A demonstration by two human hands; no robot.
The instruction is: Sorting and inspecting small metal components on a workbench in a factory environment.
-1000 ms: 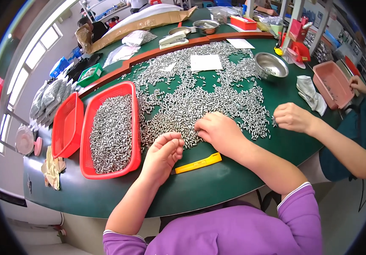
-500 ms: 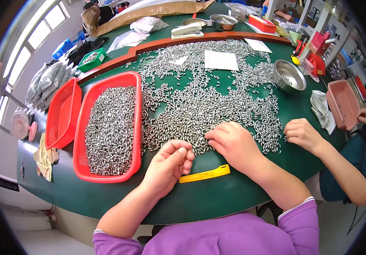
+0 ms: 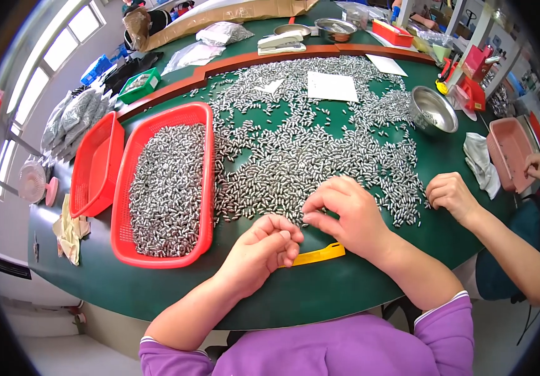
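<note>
At the near edge of the green worktop (image 3: 157,294), the left hand (image 3: 260,250) is curled closed and the right hand (image 3: 345,216) pinches small metal cylinders (image 3: 295,169), which may roll off if nudged.

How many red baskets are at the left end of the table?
2. A large basket full of small metal parts lies left of the loose pile; a second red basket sits tilted against its left side, contents not visible. Other red containers far back aren't counted.
</note>
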